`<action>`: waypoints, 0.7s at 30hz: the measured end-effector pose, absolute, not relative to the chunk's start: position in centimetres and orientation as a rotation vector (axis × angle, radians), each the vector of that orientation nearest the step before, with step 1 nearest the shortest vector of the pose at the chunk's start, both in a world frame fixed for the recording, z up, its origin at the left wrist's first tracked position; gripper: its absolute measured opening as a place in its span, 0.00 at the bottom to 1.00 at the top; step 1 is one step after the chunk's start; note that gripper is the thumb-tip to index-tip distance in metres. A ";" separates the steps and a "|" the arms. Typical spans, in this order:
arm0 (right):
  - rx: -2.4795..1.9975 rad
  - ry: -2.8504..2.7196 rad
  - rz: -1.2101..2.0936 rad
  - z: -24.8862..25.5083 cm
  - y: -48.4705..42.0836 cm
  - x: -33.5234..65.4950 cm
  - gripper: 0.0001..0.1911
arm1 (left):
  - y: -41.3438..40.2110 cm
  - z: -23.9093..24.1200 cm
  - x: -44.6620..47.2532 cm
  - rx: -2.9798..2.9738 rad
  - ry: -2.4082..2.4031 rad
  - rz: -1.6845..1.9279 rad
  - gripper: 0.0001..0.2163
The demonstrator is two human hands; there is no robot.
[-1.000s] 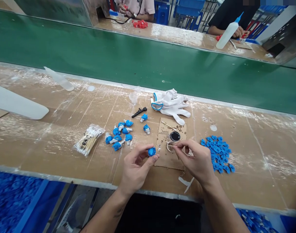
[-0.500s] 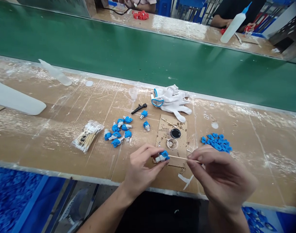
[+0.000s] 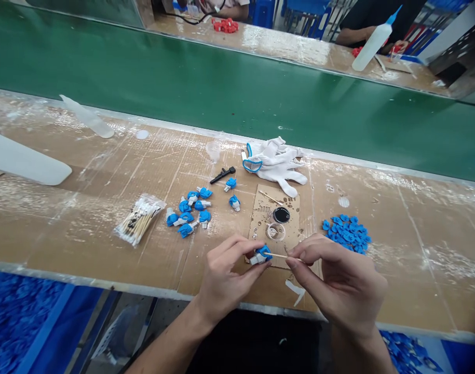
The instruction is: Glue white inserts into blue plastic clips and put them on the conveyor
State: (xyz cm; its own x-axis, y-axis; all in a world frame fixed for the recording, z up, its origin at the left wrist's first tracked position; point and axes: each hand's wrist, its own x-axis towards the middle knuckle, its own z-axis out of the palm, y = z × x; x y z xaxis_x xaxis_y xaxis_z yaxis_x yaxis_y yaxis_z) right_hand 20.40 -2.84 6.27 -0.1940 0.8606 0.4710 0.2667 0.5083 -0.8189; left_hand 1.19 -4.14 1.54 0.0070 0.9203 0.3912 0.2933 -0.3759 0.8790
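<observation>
My left hand (image 3: 231, 272) pinches a small blue and grey plastic piece (image 3: 260, 255) between thumb and fingers, above the front of a stained cardboard piece (image 3: 255, 213). In my right hand (image 3: 334, 275) is a thin wooden stick (image 3: 278, 255), gripped near its right end. Its left tip meets the blue part; whether it touches or goes in is too small to tell. Behind the hands, on the cardboard, stand a small cup of black liquid (image 3: 281, 214) and a clear cup (image 3: 275, 231). Another stick (image 3: 271, 198) lies at the cardboard's back.
Left are several blue and grey pieces (image 3: 186, 218) and a bag of cotton swabs (image 3: 138, 221). White gloves (image 3: 276, 161) and a black part (image 3: 222, 174) lie behind; small blue parts (image 3: 347, 232) lie right. Beyond the green belt (image 3: 182, 78), people sit near a bottle (image 3: 372, 47).
My right hand has moved left toward the plastic piece, and less of the stick shows between the two hands. The left hand stays nearly in place, still holding the piece.
</observation>
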 end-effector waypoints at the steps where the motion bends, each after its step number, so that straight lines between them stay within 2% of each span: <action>1: -0.962 -1.696 0.724 6.2 -2.8 20.8 0.14 | -4.2 1.5 1.1 1.707 1.251 1.393 0.12; 5: -1.045 -1.593 0.625 5.6 -1.9 22.6 0.12 | -4.2 1.6 0.8 1.694 1.273 1.394 0.12; 9: -1.171 -1.927 0.477 4.2 -0.6 22.3 0.08 | -4.1 1.6 0.4 1.701 1.302 1.382 0.12; 14: -1.160 -2.077 0.529 3.7 -0.7 23.9 0.06 | -4.5 0.6 -0.3 1.643 1.352 1.342 0.11; 16: -1.261 -1.880 0.439 3.9 -1.4 26.6 0.08 | -4.7 0.1 -0.6 1.556 1.347 1.323 0.10; 18: -1.433 -1.730 0.263 4.1 -2.0 29.7 0.05 | -4.8 -0.2 -0.7 1.450 1.330 1.322 0.10; 21: -1.643 -1.934 0.160 3.7 -2.1 32.5 0.06 | -5.0 -0.2 -0.6 1.314 1.313 1.286 0.10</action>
State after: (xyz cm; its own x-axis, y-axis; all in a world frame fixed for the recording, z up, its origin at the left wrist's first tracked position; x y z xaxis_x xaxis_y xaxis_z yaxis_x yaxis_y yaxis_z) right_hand 32.51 -2.07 3.73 -0.0637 0.9329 0.3546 0.8618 0.2305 -0.4518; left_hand -0.59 -4.98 -0.19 -0.0823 0.9923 0.0929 0.1131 -0.0833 0.9901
